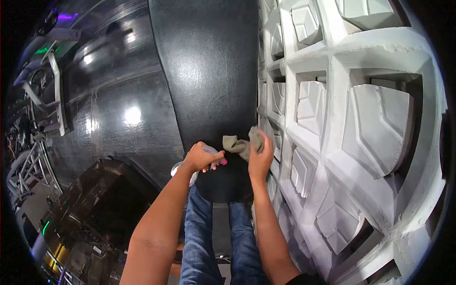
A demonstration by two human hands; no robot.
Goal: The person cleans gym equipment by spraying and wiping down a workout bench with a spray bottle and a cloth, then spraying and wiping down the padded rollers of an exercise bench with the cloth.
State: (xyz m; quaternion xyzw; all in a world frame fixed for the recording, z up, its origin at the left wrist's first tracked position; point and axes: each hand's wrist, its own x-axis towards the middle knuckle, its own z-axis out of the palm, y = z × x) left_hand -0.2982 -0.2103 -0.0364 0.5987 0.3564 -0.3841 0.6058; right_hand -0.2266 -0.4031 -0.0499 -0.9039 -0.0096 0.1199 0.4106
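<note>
My left hand (197,157) is closed round a clear spray bottle (209,149) with a pink nozzle tip. Its see-through body shows partly below the wrist, and the nozzle points toward the right. In my right hand (261,164) is a crumpled grey-green cloth (241,148), whose loose end hangs out to the left. Both hands are over the near end of a black padded bench (213,71), a short gap apart. I cannot tell whether the cloth touches the padding.
A white wall of recessed, faceted panels (377,126) runs close along the right side. Dark shiny flooring (109,109) lies to the left, with metal-framed gym equipment (58,90) beyond. A dark machine housing (104,199) stands at lower left. My jeans-clad legs (199,242) are below the bench end.
</note>
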